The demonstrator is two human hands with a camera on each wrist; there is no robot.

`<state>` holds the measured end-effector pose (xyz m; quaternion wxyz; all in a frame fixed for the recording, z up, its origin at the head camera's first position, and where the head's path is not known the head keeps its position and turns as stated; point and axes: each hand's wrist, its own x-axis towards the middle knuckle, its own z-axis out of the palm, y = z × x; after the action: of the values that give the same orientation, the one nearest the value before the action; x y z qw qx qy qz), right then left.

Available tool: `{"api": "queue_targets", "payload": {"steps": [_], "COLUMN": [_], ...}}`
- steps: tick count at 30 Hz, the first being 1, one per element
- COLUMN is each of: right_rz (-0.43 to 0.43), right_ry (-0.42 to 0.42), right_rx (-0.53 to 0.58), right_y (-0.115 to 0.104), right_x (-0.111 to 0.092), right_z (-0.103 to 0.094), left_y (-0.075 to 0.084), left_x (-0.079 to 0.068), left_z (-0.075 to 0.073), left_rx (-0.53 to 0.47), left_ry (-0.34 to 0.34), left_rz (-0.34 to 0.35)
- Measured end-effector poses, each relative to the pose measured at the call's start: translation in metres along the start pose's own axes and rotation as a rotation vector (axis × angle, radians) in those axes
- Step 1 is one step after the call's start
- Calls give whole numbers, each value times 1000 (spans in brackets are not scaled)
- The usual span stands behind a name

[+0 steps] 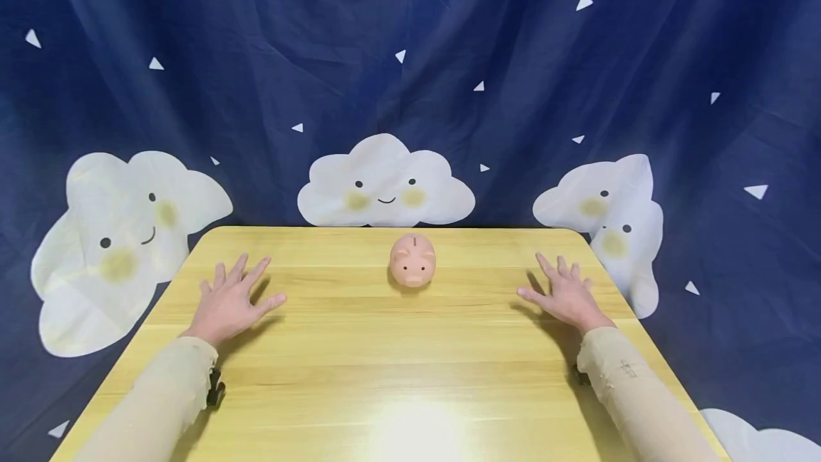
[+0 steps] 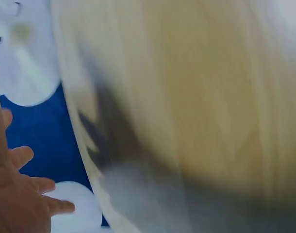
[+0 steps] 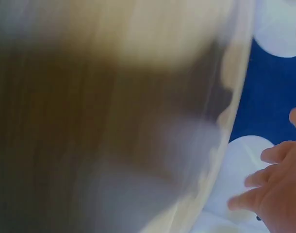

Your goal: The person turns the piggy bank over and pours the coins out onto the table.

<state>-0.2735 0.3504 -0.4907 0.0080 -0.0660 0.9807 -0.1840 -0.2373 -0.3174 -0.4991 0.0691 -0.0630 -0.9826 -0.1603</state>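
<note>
A pink piggy bank (image 1: 413,261) stands near the far edge of the wooden table, in the middle, its snout toward me and its coin slot on top. To its left my left hand (image 1: 229,303) is held over the table with fingers spread and nothing in them. On the other side, my right hand (image 1: 567,295) is likewise spread and holds nothing. Both hands are well apart from the piggy bank and cast shadows on the wood. The left wrist view has the left fingers (image 2: 43,184) at its edge; the right fingers (image 3: 276,154) appear in the right wrist view.
The light wooden table (image 1: 410,348) has rounded far corners and a bright glare near its front. Behind and around it hangs a dark blue curtain (image 1: 359,41) printed with white triangles and smiling clouds. A small black object (image 1: 215,388) sits at the left sleeve's cuff.
</note>
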Motion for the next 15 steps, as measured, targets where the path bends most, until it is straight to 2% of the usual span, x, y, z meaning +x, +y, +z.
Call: {"api": "queue_targets", "payload": {"steps": [2, 5, 7, 10, 13, 15], "right_rz": [14, 39, 58, 50, 41, 38], "right_ry": [9, 13, 8, -19, -57, -88], "right_rx": [82, 289, 443, 660, 822, 890], "right_y": [-3, -14, -25, -44, -62, -73], "right_x": [1, 3, 5, 10, 18, 24], "right_z": [-1, -3, -4, -2, 7, 13], "left_y": [4, 18, 31, 53, 73, 87], "left_x": [2, 6, 10, 18, 27, 33], "left_z": [2, 1, 0, 1, 9, 15], "left_rx": [-103, -352, -523, -724, -861, -927], "left_ry": [37, 65, 51, 7, -36, -64], "left_rz": [-1, -39, -80, -136, -147, -151]}}
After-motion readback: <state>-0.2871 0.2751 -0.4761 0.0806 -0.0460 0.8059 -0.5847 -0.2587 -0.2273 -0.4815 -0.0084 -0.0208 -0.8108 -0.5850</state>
